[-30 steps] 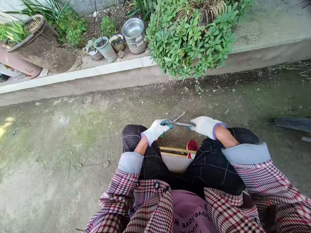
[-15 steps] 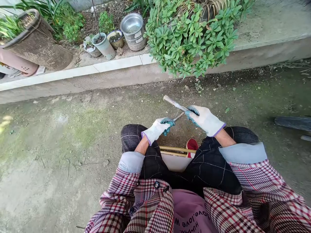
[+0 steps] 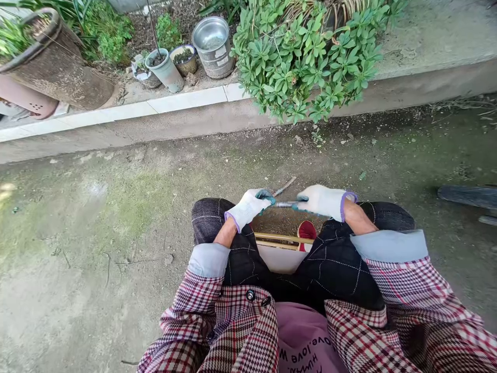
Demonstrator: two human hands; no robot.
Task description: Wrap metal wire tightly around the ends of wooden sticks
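A seated person's white-gloved left hand grips a thin stick slanting far and right; the gloved right hand grasps a wire-wrapped stick spanning the gap between the hands. Beyond, a leafy bush overhangs a raised ledge.

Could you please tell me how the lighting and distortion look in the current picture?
Head view: soft daylight, a bright patch on the ground at the left edge; head view: the large pot at upper left slants, probably from lens distortion.
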